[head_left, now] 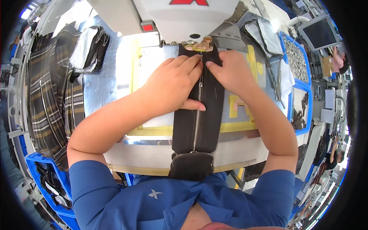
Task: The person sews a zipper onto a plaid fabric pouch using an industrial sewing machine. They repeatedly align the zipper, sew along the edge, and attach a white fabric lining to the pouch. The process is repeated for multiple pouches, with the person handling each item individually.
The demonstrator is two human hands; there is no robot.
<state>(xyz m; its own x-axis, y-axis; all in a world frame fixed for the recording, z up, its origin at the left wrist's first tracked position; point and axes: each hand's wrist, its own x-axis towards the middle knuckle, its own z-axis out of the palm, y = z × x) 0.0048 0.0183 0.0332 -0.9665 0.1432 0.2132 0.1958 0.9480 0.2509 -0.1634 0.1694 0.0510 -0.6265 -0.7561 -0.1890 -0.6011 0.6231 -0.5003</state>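
Note:
A long black fabric piece (209,126) with a metal zipper (198,119) down its middle lies under the head of a white sewing machine (188,19). The zipper's slider (201,83) shows just below my fingers. My left hand (174,82) rests flat on the piece, fingertips at the zipper near the needle area, thumb stretched across the zipper lower down. With thumb on top and fingers at the far right edge, my right hand (232,71) pinches the fabric. A black pouch-like end (191,166) with a curved zipper hangs over the table's front edge toward me.
Plaid fabric (53,99) is piled at left, beside stacked black-and-white pieces (88,50). Similar pieces (264,36) lie at back right, near scissors (274,82). Blue bins hold metal parts (295,57) and dark pieces (301,107). Another blue bin (32,159) stands lower left.

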